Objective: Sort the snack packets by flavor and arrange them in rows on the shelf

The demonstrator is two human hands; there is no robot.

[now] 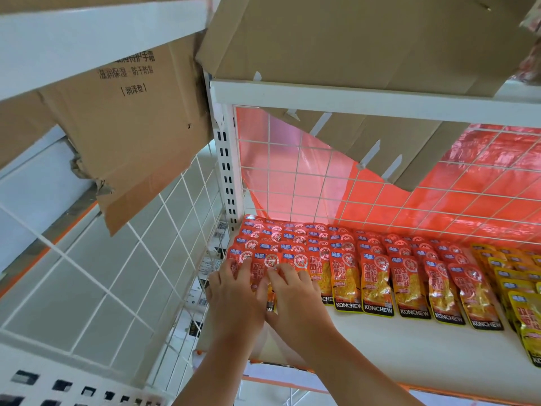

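Red-orange snack packets (345,259) marked KONCHEW lie in overlapping rows across the white shelf (409,347). Yellow packets (515,282) lie in rows at the far right. Both my hands lie side by side on the front packets of the leftmost rows. My left hand (231,291) presses flat on the front packet of the leftmost row, fingers spread. My right hand (292,294) rests with straight fingers on the packet (270,263) beside it. The lower halves of these packets are hidden under my hands.
A white wire grid (117,273) walls the shelf's left side and another (380,194) backs it, with red foil behind. Cardboard sheets (336,39) hang from the upper shelf (380,102). The slotted upright (227,171) stands at the back left corner.
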